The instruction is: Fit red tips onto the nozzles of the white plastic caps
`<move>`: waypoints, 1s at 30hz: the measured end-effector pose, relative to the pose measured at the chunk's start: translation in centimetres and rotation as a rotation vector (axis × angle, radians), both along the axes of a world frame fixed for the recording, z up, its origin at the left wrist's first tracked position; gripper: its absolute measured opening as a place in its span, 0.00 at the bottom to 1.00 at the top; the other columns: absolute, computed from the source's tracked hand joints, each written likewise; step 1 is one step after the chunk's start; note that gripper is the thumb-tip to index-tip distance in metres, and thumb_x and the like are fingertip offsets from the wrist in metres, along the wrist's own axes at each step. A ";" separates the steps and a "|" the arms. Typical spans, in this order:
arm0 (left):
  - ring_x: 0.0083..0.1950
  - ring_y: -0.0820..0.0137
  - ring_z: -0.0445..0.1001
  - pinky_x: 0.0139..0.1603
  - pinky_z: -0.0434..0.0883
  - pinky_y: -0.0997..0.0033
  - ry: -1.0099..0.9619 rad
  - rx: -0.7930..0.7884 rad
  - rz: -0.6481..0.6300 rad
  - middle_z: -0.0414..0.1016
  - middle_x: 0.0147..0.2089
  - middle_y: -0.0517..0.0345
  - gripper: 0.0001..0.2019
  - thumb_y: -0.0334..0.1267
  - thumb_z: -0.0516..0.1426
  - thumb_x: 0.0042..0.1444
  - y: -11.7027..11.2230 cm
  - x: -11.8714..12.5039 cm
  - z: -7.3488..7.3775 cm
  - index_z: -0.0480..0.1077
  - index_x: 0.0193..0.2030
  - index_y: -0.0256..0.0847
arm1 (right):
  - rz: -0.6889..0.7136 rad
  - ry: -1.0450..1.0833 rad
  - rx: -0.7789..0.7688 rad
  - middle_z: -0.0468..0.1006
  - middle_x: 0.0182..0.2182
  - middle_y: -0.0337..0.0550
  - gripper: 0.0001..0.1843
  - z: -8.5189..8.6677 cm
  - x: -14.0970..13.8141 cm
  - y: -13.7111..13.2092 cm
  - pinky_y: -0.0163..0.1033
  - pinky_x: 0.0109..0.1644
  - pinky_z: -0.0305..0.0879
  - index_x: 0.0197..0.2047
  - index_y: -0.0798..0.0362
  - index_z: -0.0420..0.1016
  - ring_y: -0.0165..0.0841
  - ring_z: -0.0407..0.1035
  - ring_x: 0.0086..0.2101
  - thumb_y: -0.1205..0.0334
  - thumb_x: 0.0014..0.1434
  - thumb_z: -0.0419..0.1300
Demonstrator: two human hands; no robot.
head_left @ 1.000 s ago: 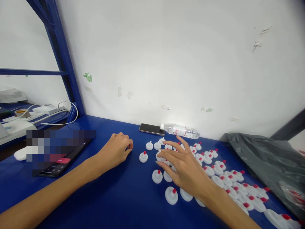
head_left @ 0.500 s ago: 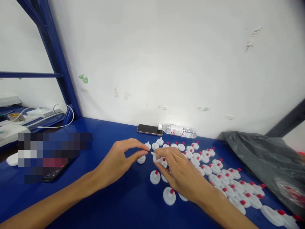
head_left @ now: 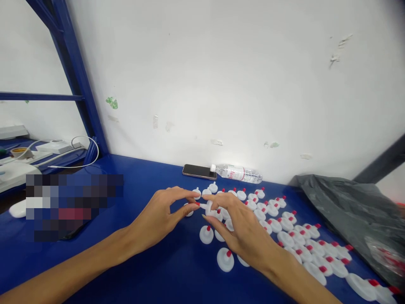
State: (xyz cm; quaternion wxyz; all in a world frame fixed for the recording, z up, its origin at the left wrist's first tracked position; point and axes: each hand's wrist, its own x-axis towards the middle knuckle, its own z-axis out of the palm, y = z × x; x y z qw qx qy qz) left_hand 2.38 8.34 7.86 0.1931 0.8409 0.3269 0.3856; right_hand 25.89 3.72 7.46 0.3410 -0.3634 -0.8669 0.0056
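Note:
Between thumb and fingers, my left hand (head_left: 161, 211) pinches a small red cap (head_left: 198, 204), which meets the tip of a white nozzle. That nozzle belongs to a white round plastic lid (head_left: 209, 207), gripped at its disc by my right hand (head_left: 237, 219). Around and below my right hand stand many similar lids with red tips, such as a red-tipped lid (head_left: 206, 234) and another red-tipped lid (head_left: 225, 259). Several lids with bare white nozzles sit just beyond my fingertips, among them a bare lid (head_left: 213, 187).
A phone (head_left: 199, 171) and a clear water bottle (head_left: 237, 173) lie along the wall. At right, a dark grey plastic bag (head_left: 341, 219) has a clear packet of red pieces (head_left: 387, 255) on it. White cables (head_left: 95, 154) and a blurred-out patch (head_left: 72, 207) are at left.
My left hand has come nearer to my right, and the red cap now shows at the nozzle's tip. The lid in my right hand has turned so its nozzle points left.

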 end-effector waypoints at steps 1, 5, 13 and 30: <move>0.41 0.69 0.79 0.45 0.70 0.66 0.017 0.038 -0.011 0.85 0.40 0.63 0.07 0.40 0.60 0.68 0.1 -0.1 -0.1 0.80 0.48 0.48 | 0.004 0.005 0.001 0.77 0.55 0.47 0.13 0.1 0.0 0.0 0.51 0.60 0.74 0.57 0.45 0.61 0.39 0.73 0.56 0.66 0.73 0.56; 0.42 0.68 0.77 0.48 0.69 0.64 0.052 0.224 -0.087 0.83 0.41 0.60 0.07 0.34 0.56 0.70 0.2 -0.3 -0.7 0.77 0.43 0.43 | 0.059 0.002 0.026 0.80 0.53 0.48 0.09 -0.1 -0.3 -0.1 0.46 0.58 0.75 0.53 0.46 0.61 0.38 0.73 0.60 0.70 0.74 0.53; 0.46 0.66 0.78 0.54 0.77 0.62 -0.024 0.461 -0.193 0.77 0.31 0.56 0.11 0.22 0.53 0.66 -0.2 -0.2 -1.2 0.75 0.44 0.38 | 0.090 0.045 0.072 0.79 0.55 0.50 0.11 -1.0 -0.7 -0.6 0.46 0.53 0.78 0.47 0.46 0.62 0.37 0.77 0.54 0.74 0.73 0.48; 0.55 0.60 0.70 0.55 0.72 0.57 0.092 0.324 -0.037 0.80 0.37 0.55 0.08 0.31 0.56 0.69 0.6 -0.5 -0.1 0.77 0.48 0.40 | -0.132 0.041 -0.160 0.79 0.56 0.39 0.15 1.1 -0.5 -0.1 0.49 0.61 0.70 0.62 0.40 0.65 0.38 0.75 0.55 0.56 0.75 0.55</move>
